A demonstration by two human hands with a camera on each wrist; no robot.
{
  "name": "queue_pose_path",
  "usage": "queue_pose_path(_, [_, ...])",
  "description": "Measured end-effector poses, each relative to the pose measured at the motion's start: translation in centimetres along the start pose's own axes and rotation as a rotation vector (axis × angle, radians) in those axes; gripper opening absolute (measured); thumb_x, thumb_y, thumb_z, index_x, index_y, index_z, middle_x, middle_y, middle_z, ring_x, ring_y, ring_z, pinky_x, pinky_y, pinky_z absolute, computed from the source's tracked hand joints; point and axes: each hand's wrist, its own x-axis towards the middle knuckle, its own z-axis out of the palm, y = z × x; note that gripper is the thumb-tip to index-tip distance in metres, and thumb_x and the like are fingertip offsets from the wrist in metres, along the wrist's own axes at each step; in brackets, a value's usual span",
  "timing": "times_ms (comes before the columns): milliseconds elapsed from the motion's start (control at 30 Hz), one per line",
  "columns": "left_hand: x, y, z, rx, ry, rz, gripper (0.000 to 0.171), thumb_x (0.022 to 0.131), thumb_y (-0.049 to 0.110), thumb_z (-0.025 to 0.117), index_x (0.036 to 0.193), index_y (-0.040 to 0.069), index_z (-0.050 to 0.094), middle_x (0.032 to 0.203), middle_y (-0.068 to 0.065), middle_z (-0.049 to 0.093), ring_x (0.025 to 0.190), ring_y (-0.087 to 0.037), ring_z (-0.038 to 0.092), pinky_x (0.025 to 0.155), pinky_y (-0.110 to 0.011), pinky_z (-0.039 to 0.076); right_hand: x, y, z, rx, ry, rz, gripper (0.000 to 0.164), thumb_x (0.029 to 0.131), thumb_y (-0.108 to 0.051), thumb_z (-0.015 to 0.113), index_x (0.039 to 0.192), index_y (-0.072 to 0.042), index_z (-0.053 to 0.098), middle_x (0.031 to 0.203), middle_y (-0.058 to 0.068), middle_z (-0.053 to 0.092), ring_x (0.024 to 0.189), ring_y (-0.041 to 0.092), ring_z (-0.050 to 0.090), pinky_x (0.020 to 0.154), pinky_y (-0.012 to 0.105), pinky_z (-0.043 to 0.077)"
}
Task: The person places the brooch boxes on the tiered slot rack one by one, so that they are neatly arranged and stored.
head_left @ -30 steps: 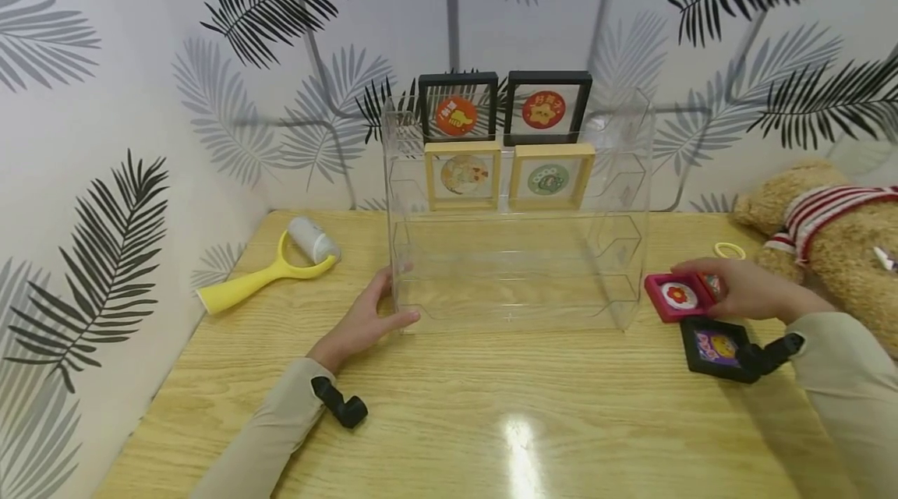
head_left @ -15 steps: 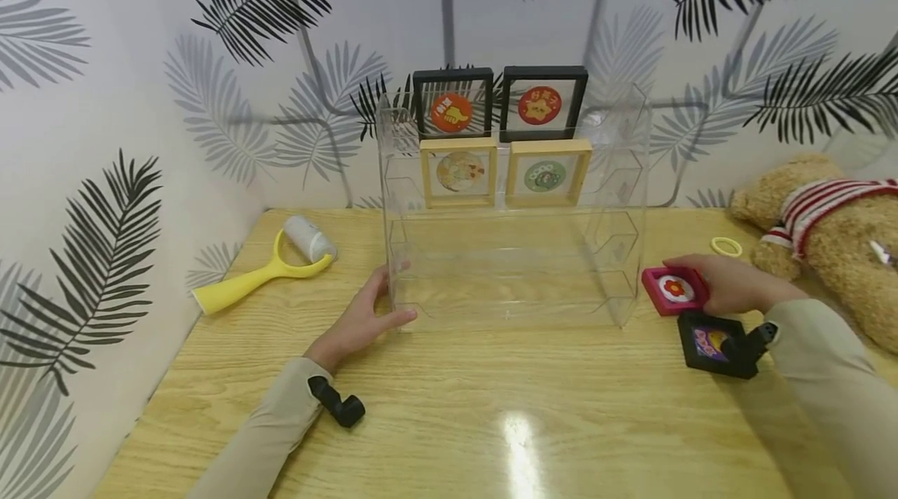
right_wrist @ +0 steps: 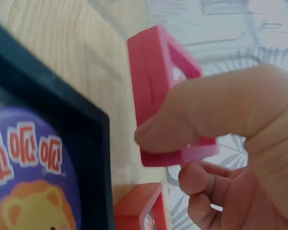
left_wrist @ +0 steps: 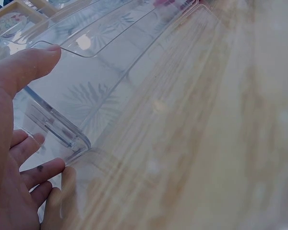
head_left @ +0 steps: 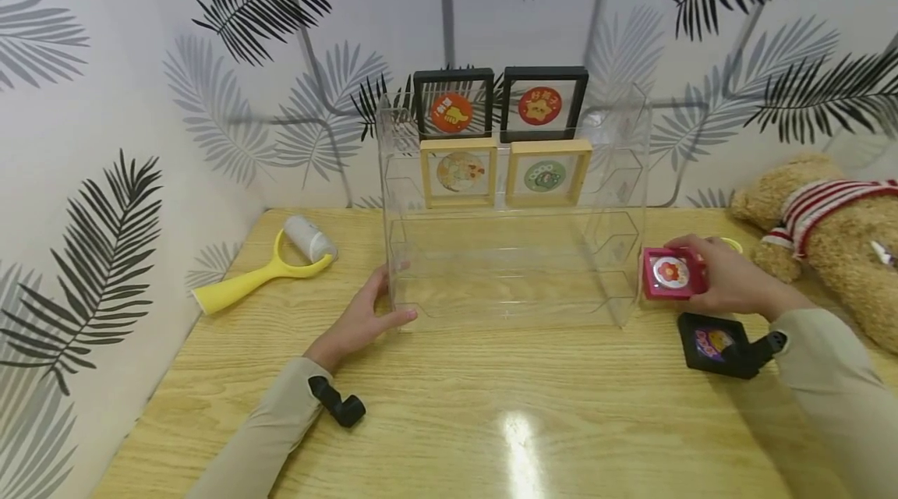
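My left hand (head_left: 359, 325) grips the left side panel of a clear tiered display rack (head_left: 505, 212), thumb at its front and fingers around the outer side. In the left wrist view the fingertips meet the rack's corner (left_wrist: 79, 139). My right hand (head_left: 737, 278) pinches a small pink square frame (head_left: 669, 273) with a flower badge, held tilted up beside the rack's right end. The right wrist view shows the thumb along the pink frame's edge (right_wrist: 146, 72). A red-orange frame (right_wrist: 134, 206) lies below it. Nearby is a black frame (head_left: 712, 345) with a lion badge.
Two black frames (head_left: 543, 70) stand on the rack's top tier, two light wooden frames (head_left: 515, 171) one tier down. A yellow-handled lint roller (head_left: 263, 273) lies at left. A yellow ring (head_left: 733, 244) and a teddy bear (head_left: 842, 249) are at right, before a leaf-patterned wall.
My right hand has raised and tilted the pink frame up from the table beside the other small frames. The left hand keeps its place on the rack.
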Motion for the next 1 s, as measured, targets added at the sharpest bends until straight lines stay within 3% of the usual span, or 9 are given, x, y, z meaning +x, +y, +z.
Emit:
queue_pose_path(133, [0.0,-0.1,0.1,0.002,0.000,0.001,0.073,0.089,0.019,0.069,0.149,0.017,0.028,0.151,-0.018,0.035,0.138,-0.036,0.033,0.111,-0.060,0.022,-0.5,-0.2,0.2,0.291,-0.020,-0.021,0.080,0.066,0.004,0.082,0.132,0.003,0.037,0.110,0.026,0.056,0.082,0.015,0.063,0.065,0.028,0.053])
queue_pose_path(233, [-0.1,-0.2,0.1,0.004,0.002,0.002,0.073,0.089,0.018,0.069,0.149,0.017,0.028,0.150,-0.018,0.036,0.138,-0.036,0.034,0.111,-0.059,0.021,-1.1,-0.7,0.5,0.471,-0.022,-0.034,0.080,0.067,0.012,0.079,0.133,0.003,0.035,0.107,0.019,0.058,0.075,0.009,0.066,0.061,0.026,0.055])
queue_pose_path(400, [0.0,-0.2,0.1,0.003,-0.002,0.005,0.073,0.089,0.019,0.069,0.150,0.016,0.028,0.151,-0.018,0.035,0.138,-0.035,0.034,0.112,-0.059,0.021,-2.5,-1.6,0.9,0.520,0.020,-0.019,0.078,0.067,0.005,0.083,0.131,0.000,0.039,0.098,-0.004,0.064,0.075,0.008,0.066,0.060,0.028,0.054])
queue_pose_path(467, [0.0,-0.2,0.1,0.002,-0.001,0.004,0.074,0.089,0.019,0.069,0.150,0.015,0.028,0.151,-0.018,0.035,0.138,-0.035,0.033,0.112,-0.059,0.021,-3.1,-1.9,1.0,0.534,0.040,-0.017,0.069,0.072,0.005,0.080,0.129,-0.002,0.042,0.095,-0.008,0.065,0.075,0.009,0.066,0.059,0.028,0.054])
queue_pose_path(633, [0.1,0.1,0.1,0.000,-0.003,-0.005,0.075,0.089,0.018,0.069,0.150,0.015,0.027,0.151,-0.019,0.035,0.138,-0.036,0.033,0.112,-0.060,0.020,-4.3,-2.3,1.4,0.581,0.147,-0.013,0.032,0.089,0.005,0.063,0.112,-0.016,0.058,0.075,-0.008,0.066,0.050,0.008,0.055,0.043,0.028,0.045])
queue_pose_path(733, [0.1,0.1,0.0,0.000,-0.005,-0.008,0.075,0.089,0.019,0.069,0.150,0.015,0.027,0.151,-0.019,0.035,0.138,-0.036,0.032,0.112,-0.060,0.020,-4.9,-2.6,1.6,0.602,0.194,-0.004,0.028,0.092,0.005,0.057,0.104,-0.020,0.060,0.064,-0.005,0.062,0.041,0.011,0.048,0.037,0.030,0.039])
queue_pose_path(933, [0.1,0.1,0.0,-0.007,0.000,0.009,0.073,0.089,0.017,0.069,0.149,0.016,0.028,0.149,-0.020,0.036,0.138,-0.036,0.033,0.112,-0.060,0.021,-5.7,-3.8,1.8,0.582,0.119,0.087,0.018,0.096,-0.005,0.057,0.103,-0.021,0.059,0.066,-0.003,0.060,0.040,0.013,0.047,0.037,0.031,0.041])
queue_pose_path(1000, [0.1,0.1,0.0,-0.005,0.000,0.012,0.073,0.089,0.017,0.069,0.149,0.016,0.028,0.149,-0.020,0.037,0.138,-0.036,0.033,0.112,-0.060,0.021,-5.8,-4.2,1.6,0.588,0.100,0.074,0.016,0.095,-0.004,0.057,0.103,-0.018,0.059,0.069,-0.003,0.060,0.040,0.014,0.046,0.037,0.031,0.041])
